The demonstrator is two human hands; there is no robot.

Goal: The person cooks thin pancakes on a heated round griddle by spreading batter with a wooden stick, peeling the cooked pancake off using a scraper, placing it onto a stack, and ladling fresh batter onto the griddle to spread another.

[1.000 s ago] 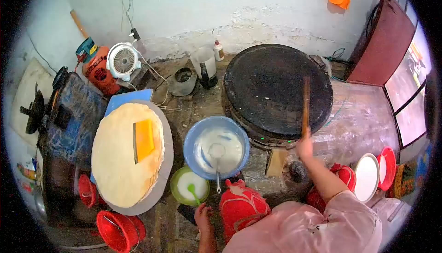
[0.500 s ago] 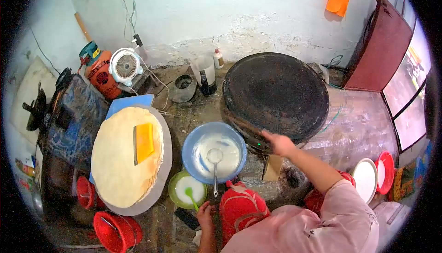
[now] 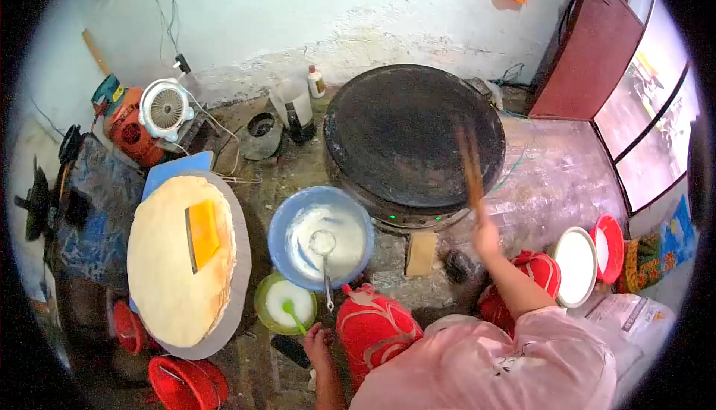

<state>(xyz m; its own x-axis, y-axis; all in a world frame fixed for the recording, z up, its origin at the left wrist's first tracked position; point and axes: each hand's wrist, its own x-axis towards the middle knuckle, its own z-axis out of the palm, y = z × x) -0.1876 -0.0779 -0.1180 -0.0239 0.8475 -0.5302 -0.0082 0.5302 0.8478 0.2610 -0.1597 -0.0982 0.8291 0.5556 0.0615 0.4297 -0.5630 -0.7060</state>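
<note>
My right hand (image 3: 487, 238) is closed around a thin wooden stick (image 3: 471, 168), blurred by motion, which points up over the right part of the round black griddle (image 3: 414, 134). My left hand (image 3: 319, 344) hangs low with fingers loosely curled and apart, beside the handle end of a green spoon (image 3: 291, 311). That spoon rests in a green bowl (image 3: 261, 302) of white liquid. Behind it stands a blue basin (image 3: 280, 220) of white batter with a metal ladle (image 3: 325, 261) in it. To the left, a large stack of pale round flatbreads (image 3: 168, 261) carries a yellow scraper (image 3: 203, 236).
Red buckets (image 3: 186, 384) stand at lower left; a white-filled tub (image 3: 576, 268) and red basin (image 3: 610, 250) at right. Behind are a small fan (image 3: 164, 109), gas cylinder (image 3: 128, 130), jug (image 3: 294, 104) and bottle (image 3: 316, 82). A brown block (image 3: 421, 253) lies before the griddle.
My right hand has moved from the griddle's front edge to its right side, swinging the stick there. My left hand stays by the green bowl. The whole view has shifted slightly.
</note>
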